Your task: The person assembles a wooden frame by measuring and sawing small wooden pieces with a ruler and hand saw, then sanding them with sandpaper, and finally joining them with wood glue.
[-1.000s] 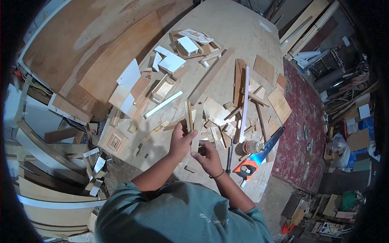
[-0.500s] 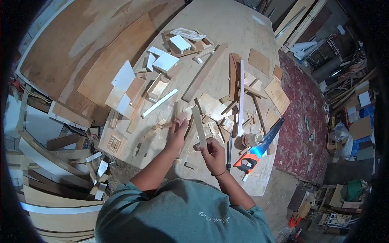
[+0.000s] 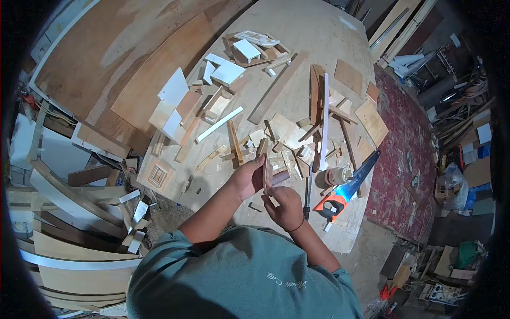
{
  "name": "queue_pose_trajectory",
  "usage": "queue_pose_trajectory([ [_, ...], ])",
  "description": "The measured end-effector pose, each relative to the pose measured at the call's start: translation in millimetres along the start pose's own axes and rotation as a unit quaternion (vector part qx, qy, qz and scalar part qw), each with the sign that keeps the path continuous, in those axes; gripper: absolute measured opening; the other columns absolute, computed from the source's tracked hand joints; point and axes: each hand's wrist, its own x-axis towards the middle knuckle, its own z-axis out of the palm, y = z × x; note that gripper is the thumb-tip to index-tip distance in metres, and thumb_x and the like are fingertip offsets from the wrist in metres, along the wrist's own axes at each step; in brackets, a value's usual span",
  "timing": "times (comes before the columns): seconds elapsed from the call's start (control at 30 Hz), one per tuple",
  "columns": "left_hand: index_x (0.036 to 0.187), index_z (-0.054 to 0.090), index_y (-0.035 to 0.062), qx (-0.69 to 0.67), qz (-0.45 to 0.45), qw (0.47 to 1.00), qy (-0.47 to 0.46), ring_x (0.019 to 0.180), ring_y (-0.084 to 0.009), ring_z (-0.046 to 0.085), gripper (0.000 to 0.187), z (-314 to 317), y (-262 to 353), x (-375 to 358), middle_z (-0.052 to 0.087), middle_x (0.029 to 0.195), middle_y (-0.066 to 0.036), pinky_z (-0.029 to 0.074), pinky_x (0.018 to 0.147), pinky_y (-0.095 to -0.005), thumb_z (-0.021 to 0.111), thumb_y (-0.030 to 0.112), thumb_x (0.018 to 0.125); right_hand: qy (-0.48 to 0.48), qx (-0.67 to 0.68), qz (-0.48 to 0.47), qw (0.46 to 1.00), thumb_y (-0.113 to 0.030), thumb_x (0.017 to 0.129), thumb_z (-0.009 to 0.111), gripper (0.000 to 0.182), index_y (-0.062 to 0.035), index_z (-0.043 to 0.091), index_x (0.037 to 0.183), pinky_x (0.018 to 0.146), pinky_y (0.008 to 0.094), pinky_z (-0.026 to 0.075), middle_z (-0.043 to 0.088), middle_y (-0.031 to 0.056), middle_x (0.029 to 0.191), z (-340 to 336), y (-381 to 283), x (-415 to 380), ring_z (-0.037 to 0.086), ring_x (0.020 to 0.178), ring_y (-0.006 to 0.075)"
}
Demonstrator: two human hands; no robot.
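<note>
My left hand [image 3: 247,178] grips a thin wooden strip [image 3: 266,171], held nearly upright and edge-on over the table's near side. My right hand [image 3: 287,208] has its fingers curled around the strip's lower end, closest to my body. A short greyish-brown piece [image 3: 280,177] juts out to the right from behind the strip, just above my right fingers; its kind is unclear. Beyond my hands lies a heap of small wood offcuts [image 3: 287,130]. A narrow yellowish-brown stick [image 3: 235,141] lies just past my left hand.
A handsaw [image 3: 332,206] with an orange handle lies right of my hands, beside an open jar [image 3: 338,176]. A long white strip [image 3: 324,122] lies farther off. White-faced panels [image 3: 173,87] stand at the left, near a square carved wooden block [image 3: 158,176].
My left hand has come in from the left and closed on the strip. The strip has turned edge-on. The view has shifted slightly, and the yellowish-brown stick now shows.
</note>
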Motion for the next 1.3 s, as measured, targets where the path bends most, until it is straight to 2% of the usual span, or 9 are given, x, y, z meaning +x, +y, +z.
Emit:
queue_pose_trajectory([
  [0.07, 0.082, 0.056, 0.0074, -0.026, -0.008, 1.000, -0.008, 0.074, -0.0226, 0.061, 0.031, 2.0, -3.9, -5.2, 0.059, 0.077, -0.009, 0.050, 0.070, -0.0361, 0.051, 0.037, 0.091, -0.009, 0.018, 0.042, 0.999, -0.001, 0.067, 0.069, 0.021, -0.0042, 0.058, 0.084, 0.059, 0.0367, 0.047, 0.061, 0.0131, 0.074, -2.1, 4.1, -8.8, 0.061, 0.069, 0.0303],
  [0.13, 0.094, 0.056, 0.0059, 0.033, 0.061, 0.992, 0.103, 0.089, -0.0248, 0.060, 0.033, 19.0, -2.1, -11.0, 0.061, 0.092, -0.011, 0.048, 0.084, -0.0388, 0.049, 0.038, 0.092, 0.034, -0.012, 0.100, 0.994, -0.002, 0.065, 0.068, 0.018, -0.0050, 0.055, 0.078, 0.057, 0.0375, 0.046, 0.059, 0.0123, 0.070, -5.7, 10.4, -14.0, 0.059, 0.064, 0.0300],
  [0.17, 0.110, 0.053, 0.0031, 0.023, 0.086, 0.996, 0.023, 0.101, -0.0261, 0.057, 0.035, -0.7, -2.3, -10.5, 0.058, 0.107, -0.012, 0.043, 0.094, -0.0418, 0.051, 0.033, 0.092, 0.048, -0.042, 0.084, 0.994, -0.002, 0.066, 0.068, 0.019, -0.0053, 0.058, 0.081, 0.057, 0.0379, 0.045, 0.058, 0.0118, 0.070, -9.0, 14.6, -16.4, 0.058, 0.064, 0.0299],
  [0.3, 0.121, 0.048, -0.0020, 0.174, 0.063, 0.978, 0.095, 0.103, -0.0255, 0.057, 0.035, 13.3, 0.1, -34.8, 0.056, 0.112, -0.015, 0.045, 0.093, -0.0420, 0.053, 0.013, 0.089, 0.071, -0.137, 0.000, 0.988, -0.007, 0.067, 0.071, 0.030, -0.0069, 0.063, 0.097, 0.060, 0.0379, 0.043, 0.057, 0.0099, 0.074, -17.2, 22.2, -29.8, 0.055, 0.066, 0.0288],
  [0.57, 0.121, 0.045, -0.0036, 0.198, 0.056, 0.975, 0.089, 0.102, -0.0269, 0.059, 0.036, 26.2, -4.4, -43.4, 0.057, 0.109, -0.019, 0.051, 0.086, -0.0374, 0.052, 0.005, 0.086, 0.073, -0.017, 0.071, 0.995, -0.011, 0.068, 0.076, 0.041, -0.0042, 0.063, 0.106, 0.061, 0.0317, 0.043, 0.055, 0.0089, 0.075, -26.9, 16.2, -34.1, 0.054, 0.066, 0.0222],
  [0.77, 0.110, 0.055, -0.0049, 0.380, 0.055, 0.920, 0.077, 0.095, -0.0148, 0.059, 0.029, 45.4, -44.0, -31.5, 0.059, 0.110, -0.012, 0.050, 0.082, -0.0305, 0.060, 0.007, 0.085, 0.071, -0.014, 0.096, 0.993, -0.012, 0.069, 0.076, 0.039, -0.0049, 0.064, 0.105, 0.060, 0.0314, 0.042, 0.054, 0.0077, 0.071, -31.4, 14.0, -36.2, 0.053, 0.065, 0.0214],
  [0.87, 0.112, 0.056, -0.0033, 0.300, 0.057, 0.946, 0.111, 0.090, -0.0136, 0.060, 0.030, 52.5, -62.7, -28.1, 0.061, 0.105, -0.010, 0.051, 0.079, -0.0306, 0.061, 0.008, 0.085, 0.089, -0.048, 0.078, 0.992, -0.013, 0.069, 0.076, 0.039, -0.0065, 0.064, 0.105, 0.059, 0.0325, 0.041, 0.054, 0.0069, 0.070, -34.7, 17.2, -38.3, 0.052, 0.065, 0.0223],
  [1.03, 0.093, 0.063, 0.0028, 0.270, 0.144, 0.926, 0.223, 0.075, -0.0123, 0.060, 0.014, 21.3, -40.1, -15.0, 0.065, 0.090, -0.006, 0.049, 0.070, -0.0280, 0.058, 0.015, 0.088, 0.106, -0.090, 0.085, 0.987, -0.014, 0.068, 0.077, 0.039, -0.0083, 0.065, 0.105, 0.060, 0.0340, 0.041, 0.056, 0.0067, 0.071, -43.3, 22.5, -45.7, 0.052, 0.066, 0.0232],
  [1.3, 0.107, 0.059, 0.0028, 0.204, 0.203, 0.949, 0.129, 0.088, -0.0155, 0.060, 0.023, 27.7, 2.7, -35.9, 0.063, 0.101, -0.008, 0.049, 0.078, -0.0306, 0.059, 0.016, 0.088, 0.078, 0.061, 0.151, 0.984, -0.012, 0.072, 0.073, 0.031, -0.0034, 0.064, 0.101, 0.056, 0.0303, 0.041, 0.053, 0.0068, 0.064, -45.5, 19.7, -49.2, 0.052, 0.059, 0.0192],
])
